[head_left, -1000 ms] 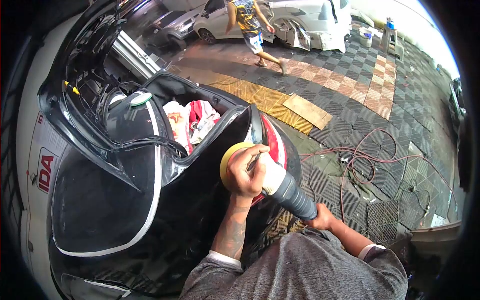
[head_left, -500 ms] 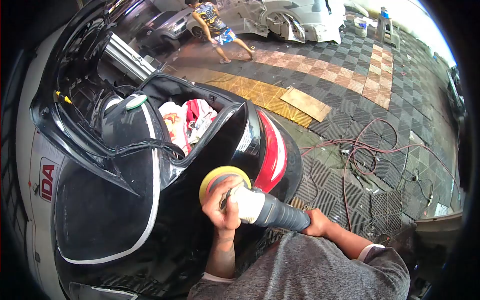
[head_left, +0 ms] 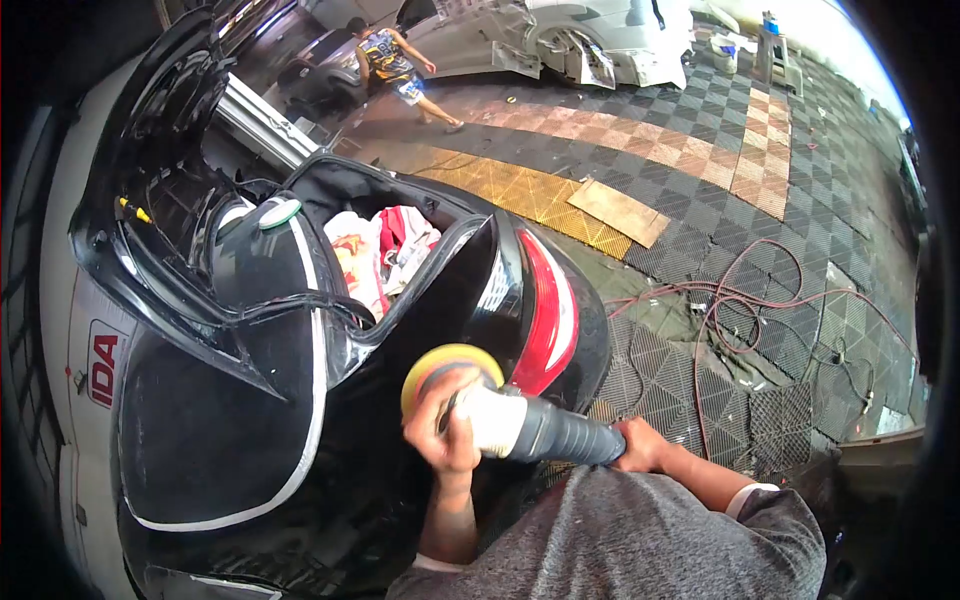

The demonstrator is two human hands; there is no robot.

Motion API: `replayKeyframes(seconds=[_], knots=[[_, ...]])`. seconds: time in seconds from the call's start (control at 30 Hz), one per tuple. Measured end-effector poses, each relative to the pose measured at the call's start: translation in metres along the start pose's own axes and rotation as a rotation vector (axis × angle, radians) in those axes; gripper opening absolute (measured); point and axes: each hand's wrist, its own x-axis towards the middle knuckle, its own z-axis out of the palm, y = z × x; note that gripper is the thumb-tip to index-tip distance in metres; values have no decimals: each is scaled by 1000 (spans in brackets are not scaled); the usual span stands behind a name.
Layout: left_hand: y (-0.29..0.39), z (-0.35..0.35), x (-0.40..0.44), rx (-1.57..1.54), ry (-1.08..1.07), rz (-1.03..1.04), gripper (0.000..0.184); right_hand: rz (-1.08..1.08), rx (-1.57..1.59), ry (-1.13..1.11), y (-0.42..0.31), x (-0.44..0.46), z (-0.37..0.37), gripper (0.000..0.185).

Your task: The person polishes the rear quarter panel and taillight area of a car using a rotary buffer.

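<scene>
A polisher (head_left: 565,432) with a white head and a dark ribbed body lies across the view in both my hands. My left hand (head_left: 443,420) is wrapped round its head, just behind the yellow round pad (head_left: 410,388). At the back end of the body, my right hand (head_left: 640,445) grips the handle. The pad is at the black rear side panel (head_left: 395,440) of a car, left of the red and white tail light (head_left: 548,320). Whether the pad presses flat on the paint is hidden by my left hand.
Masking tape (head_left: 308,440) edges the rear window. Cloths (head_left: 375,250) lie in the open boot, under the raised lid (head_left: 110,230). A red hose (head_left: 715,310) coils on the tiled floor, near a flat board (head_left: 620,212). Another person (head_left: 395,65) walks by a white car (head_left: 600,35).
The view has shifted slightly. The other person has walked to the left. Both my hands keep their hold on the polisher, which stays near the same spot on the panel.
</scene>
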Motion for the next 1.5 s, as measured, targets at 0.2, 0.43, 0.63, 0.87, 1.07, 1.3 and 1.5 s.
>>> replayKeyframes(seconds=[0.2, 0.43, 0.63, 0.87, 1.07, 1.3, 1.5], knots=[[3, 11, 13, -19, -11, 18, 41, 68, 19, 5, -16, -7, -11, 44], [-31, 50, 35, -153, -207, -30, 35, 99, 155, 138, 6, -8, 2, 37], [-13, 13, 8, -58, -175, 15, 37, 172, 109, 67, -4, -18, 39, 41], [4, -38, -25, -102, -128, 15, 33, 125, 75, 51, -19, -26, 81, 43], [20, -83, -59, -3, -37, 19, 38, 21, 18, 38, -16, -28, 124, 46], [16, -89, -71, -63, -26, -2, 35, 52, 26, 43, -34, -39, 116, 46], [-1, -39, -37, -59, -59, 15, 36, 60, -7, 17, -17, -26, 59, 49]])
